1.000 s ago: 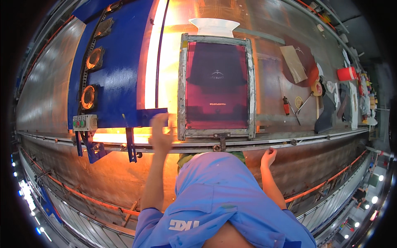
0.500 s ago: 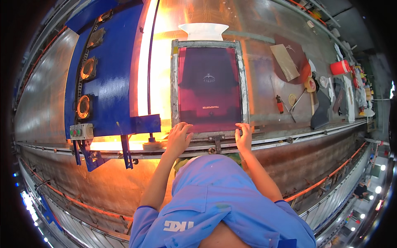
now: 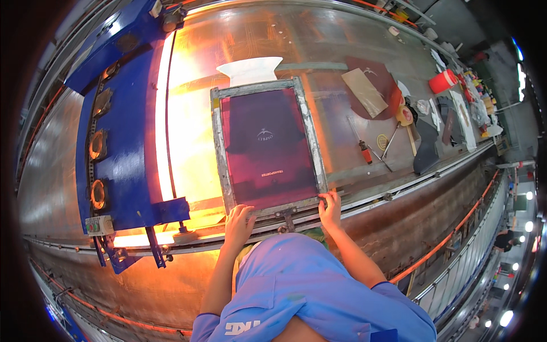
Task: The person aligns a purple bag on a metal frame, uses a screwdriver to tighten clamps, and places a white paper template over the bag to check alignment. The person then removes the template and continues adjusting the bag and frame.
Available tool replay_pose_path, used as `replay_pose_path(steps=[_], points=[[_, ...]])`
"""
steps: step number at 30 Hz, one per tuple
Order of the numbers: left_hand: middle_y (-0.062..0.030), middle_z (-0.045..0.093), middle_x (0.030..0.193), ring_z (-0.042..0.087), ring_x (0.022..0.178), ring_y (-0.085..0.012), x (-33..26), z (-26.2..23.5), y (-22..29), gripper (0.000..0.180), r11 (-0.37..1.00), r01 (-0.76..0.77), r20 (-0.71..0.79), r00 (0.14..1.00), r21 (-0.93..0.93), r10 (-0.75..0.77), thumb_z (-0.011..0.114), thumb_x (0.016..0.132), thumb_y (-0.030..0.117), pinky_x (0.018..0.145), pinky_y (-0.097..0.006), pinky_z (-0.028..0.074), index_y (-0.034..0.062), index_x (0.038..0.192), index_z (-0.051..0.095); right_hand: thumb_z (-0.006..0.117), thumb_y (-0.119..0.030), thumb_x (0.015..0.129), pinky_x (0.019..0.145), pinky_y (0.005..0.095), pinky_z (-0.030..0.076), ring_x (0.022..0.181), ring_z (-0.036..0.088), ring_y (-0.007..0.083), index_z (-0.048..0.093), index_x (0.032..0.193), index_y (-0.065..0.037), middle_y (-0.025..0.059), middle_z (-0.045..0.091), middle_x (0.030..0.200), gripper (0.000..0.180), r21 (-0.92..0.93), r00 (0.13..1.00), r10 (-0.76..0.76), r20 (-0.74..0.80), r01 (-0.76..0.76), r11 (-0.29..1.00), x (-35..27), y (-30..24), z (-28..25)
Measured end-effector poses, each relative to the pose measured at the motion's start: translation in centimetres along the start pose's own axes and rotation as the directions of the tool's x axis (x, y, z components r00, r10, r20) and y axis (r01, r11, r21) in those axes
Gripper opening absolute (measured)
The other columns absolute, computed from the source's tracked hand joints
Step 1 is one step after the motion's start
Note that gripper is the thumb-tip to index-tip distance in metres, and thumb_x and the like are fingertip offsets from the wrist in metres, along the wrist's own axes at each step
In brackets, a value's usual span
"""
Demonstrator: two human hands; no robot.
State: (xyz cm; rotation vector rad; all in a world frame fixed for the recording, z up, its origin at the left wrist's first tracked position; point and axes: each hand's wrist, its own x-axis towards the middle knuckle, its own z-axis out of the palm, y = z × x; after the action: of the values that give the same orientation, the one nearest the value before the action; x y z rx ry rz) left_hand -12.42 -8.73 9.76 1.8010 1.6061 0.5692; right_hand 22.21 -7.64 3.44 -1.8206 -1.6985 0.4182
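A screen-printing frame [image 3: 313,154] with a worn metal border and purple-magenta mesh lies flat on the long metal table. Pale printed marks show in its mesh. At its near left corner, my left hand [image 3: 239,221] is closed over the edge with fingers bent. My right hand [image 3: 330,208] holds the near right corner, thumb and fingers drawn together on the border. The undersides of both grips are hidden. Between my hands, a small metal bracket [image 3: 286,218] sits at the middle of the near edge. A white shaped piece [image 3: 249,70] lies just beyond the far edge.
To the left stands a blue heater machine [image 3: 126,165] with a glowing strip and a button box [image 3: 99,226]. On the right lie a screwdriver [image 3: 364,152], a brown panel [image 3: 365,93], a dark cut piece [image 3: 426,147] and a red container [image 3: 443,82]. A metal rail [image 3: 399,192] runs along the near edge.
The whole view has tilted and shifted, so the table, frame and heater appear slanted and lower or further left. Both hands stay at the same two frame corners.
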Motion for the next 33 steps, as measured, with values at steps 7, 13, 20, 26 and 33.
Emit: replay_pose_path(steps=[7,13,20,26,33], points=[[-0.0134,0.061,0.119,0.056,0.115,-0.0346,0.8,0.4,-1.0,0.033,1.000,0.006,-0.010,1.000,-0.022,-0.006,0.071,0.089,0.016,0.097,-0.044,0.048,0.0081,0.121,0.065,0.066,-0.004,0.085,0.094,0.0478,0.047,0.109,0.056,0.0377,0.068,0.106,-0.009,0.0153,0.058,0.110,0.022,-0.034,1.000,-0.006,-0.010,0.006,0.999,0.1,0.7,-0.1],[-0.0140,0.061,0.113,0.058,0.110,-0.0359,3.2,1.7,-1.6,0.033,0.997,-0.077,0.003,0.997,-0.011,0.077,0.070,0.089,0.015,0.093,-0.045,0.049,0.0076,0.120,0.065,0.067,-0.008,0.090,0.096,0.0451,0.046,0.112,0.056,0.0373,0.069,0.109,-0.007,0.0145,0.059,0.114,0.019,-0.004,0.998,-0.001,0.070,0.002,1.000,-0.7,1.5,-0.2],[-0.0128,0.061,0.111,0.059,0.107,-0.0340,12.9,3.9,1.3,0.032,0.988,-0.149,-0.075,0.986,-0.035,0.146,0.069,0.090,0.018,0.091,-0.044,0.049,0.0076,0.120,0.065,0.070,-0.016,0.094,0.087,0.0419,0.050,0.099,0.061,0.0330,0.072,0.097,-0.003,0.0118,0.063,0.103,0.013,0.092,0.993,-0.052,0.111,0.041,0.995,2.6,2.5,-3.9],[-0.0115,0.062,0.115,0.060,0.108,-0.0324,24.6,4.5,2.1,0.029,0.982,-0.189,-0.303,0.936,-0.004,0.179,0.071,0.089,0.016,0.091,-0.044,0.049,0.0091,0.117,0.067,0.067,-0.021,0.098,0.074,0.0356,0.049,0.080,0.064,0.0250,0.068,0.072,-0.001,0.0086,0.064,0.081,0.033,0.122,0.947,0.117,0.298,-0.160,0.980,10.9,5.7,-8.6],[-0.0139,0.055,0.137,0.052,0.128,-0.0342,33.9,7.1,-1.3,0.036,0.962,0.003,-0.493,0.859,0.273,0.137,0.067,0.094,0.021,0.105,-0.047,0.042,0.0106,0.128,0.061,0.066,-0.024,0.097,0.073,0.0399,0.048,0.081,0.064,0.0301,0.065,0.074,-0.002,0.0106,0.063,0.080,0.031,0.075,0.917,-0.188,0.353,0.172,0.982,32.2,10.5,-6.8]])
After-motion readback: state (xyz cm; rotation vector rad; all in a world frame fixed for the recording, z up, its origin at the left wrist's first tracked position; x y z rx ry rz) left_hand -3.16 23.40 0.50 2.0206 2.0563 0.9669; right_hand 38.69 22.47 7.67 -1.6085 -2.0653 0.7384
